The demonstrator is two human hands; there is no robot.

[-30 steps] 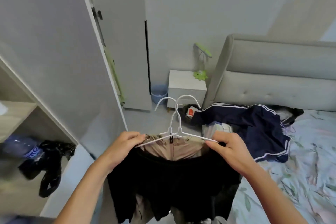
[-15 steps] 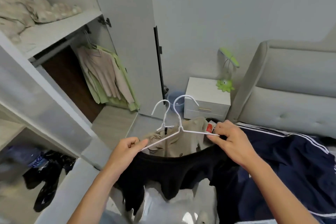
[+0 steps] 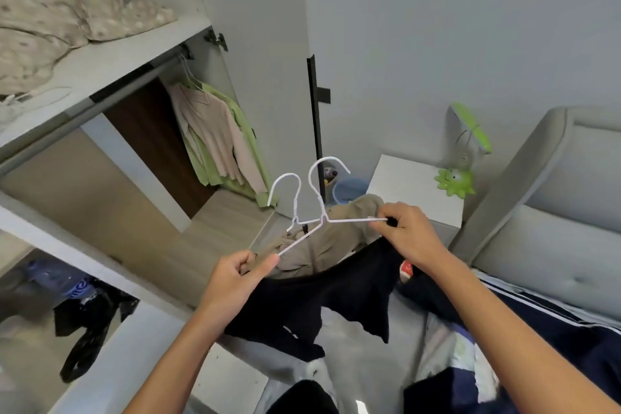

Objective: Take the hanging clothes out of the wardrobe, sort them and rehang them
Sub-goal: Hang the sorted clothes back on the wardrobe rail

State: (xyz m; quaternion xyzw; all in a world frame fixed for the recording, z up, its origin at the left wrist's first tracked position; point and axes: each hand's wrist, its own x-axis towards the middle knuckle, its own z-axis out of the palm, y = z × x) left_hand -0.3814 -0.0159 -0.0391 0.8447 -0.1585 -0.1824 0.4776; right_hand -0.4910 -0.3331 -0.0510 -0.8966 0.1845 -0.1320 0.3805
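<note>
Both hands held two white wire hangers by their ends: the left hand pinched the near tip, the right hand the far one, black garment and khaki trousers sagging between them.

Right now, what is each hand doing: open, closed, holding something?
Left hand: pinches the left end of a white hanger.
Right hand: pinches the right end of that hanger.

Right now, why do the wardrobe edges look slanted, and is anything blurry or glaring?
Head view: wide-angle lens tilts and bends the wardrobe shelf and door; light is soft and even, no glare; hands and white hangers look fairly sharp, while the black bag at the edge is smeared.
</note>
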